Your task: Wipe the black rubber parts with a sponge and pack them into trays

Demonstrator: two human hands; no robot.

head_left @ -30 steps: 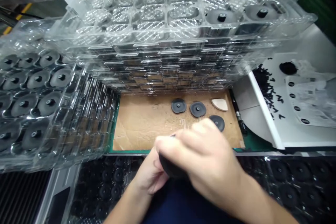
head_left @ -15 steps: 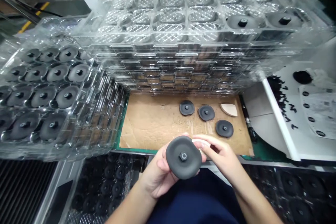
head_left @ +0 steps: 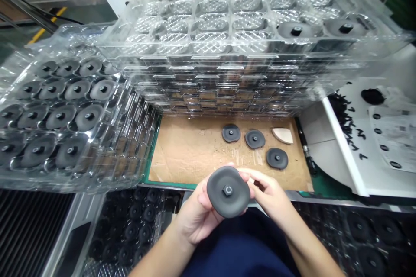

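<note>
My left hand (head_left: 198, 214) is closed around a dark grey rounded disc (head_left: 221, 201) with a short hexagonal stub at its centre. The disc's stub side faces up toward me. At the disc's right edge, my right hand (head_left: 268, 190) has its fingertips pinched partly behind the rim. The white piece seen in those fingers a moment earlier is now hidden behind the disc. Beyond the hands, three similar discs lie stub-up on brown cardboard (head_left: 182, 151): one disc (head_left: 231, 133), a second (head_left: 255, 139) and a third (head_left: 277, 159). A cream wedge-shaped piece (head_left: 282, 135) lies near them.
A tall stack of clear plastic trays (head_left: 214, 58) stands behind the cardboard, with two discs in its top tray. Another tray stack (head_left: 107, 138), filled with discs, is on the left. At the right, a white bin (head_left: 344, 147) holds small black parts and a printed sheet.
The right fingers have slid further behind the disc, and the white piece in them has gone out of sight. The left hand still holds the disc, nearly unmoved. The view has shifted slightly.
</note>
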